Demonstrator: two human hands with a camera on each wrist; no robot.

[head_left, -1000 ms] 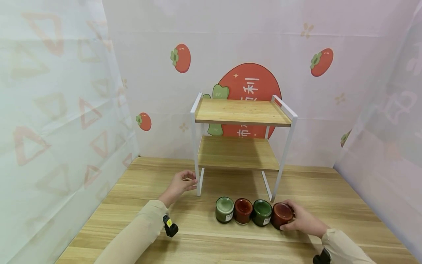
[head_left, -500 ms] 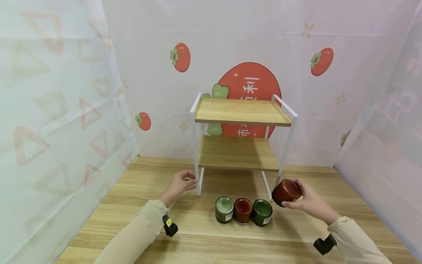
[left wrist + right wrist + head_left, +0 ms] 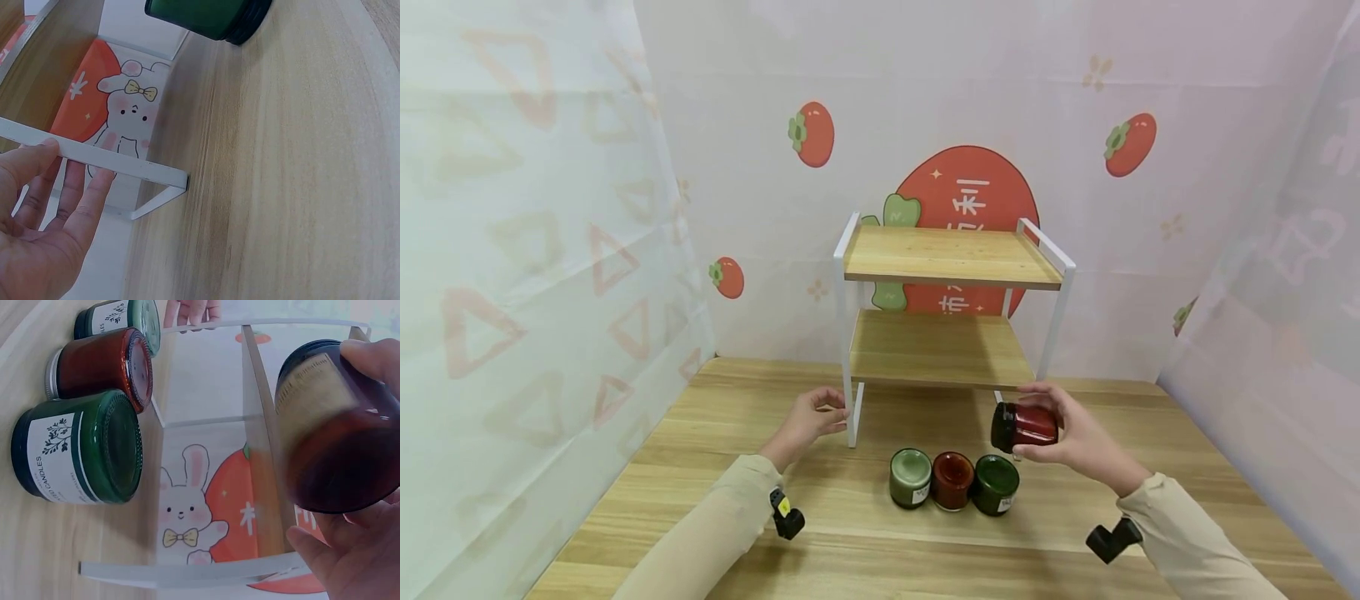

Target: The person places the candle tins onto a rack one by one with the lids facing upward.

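Observation:
My right hand (image 3: 1078, 437) grips a dark red candle jar (image 3: 1033, 425) in the air by the rack's right front leg. The jar lies on its side, its black end pointing left; a tan label (image 3: 315, 394) shows in the right wrist view. My left hand (image 3: 811, 421) holds the white left front leg (image 3: 119, 162) of a two-tier wooden rack (image 3: 951, 257), thumb on one side and fingers on the other. Before the rack, three jars stand bottom-up in a row: a light green jar (image 3: 911, 477), a red-brown jar (image 3: 952, 481) and a dark green candle jar (image 3: 996, 484).
The rack's lower shelf (image 3: 942, 348) sits above the wooden table (image 3: 835, 542). Behind it hangs a pale backdrop (image 3: 752, 183) printed with persimmons, and a patterned sheet (image 3: 550, 292) closes off the left side.
My right hand has lifted the dark red jar from the row's right end, moved it toward the rack and turned it onto its side. My left hand has stayed on the leg.

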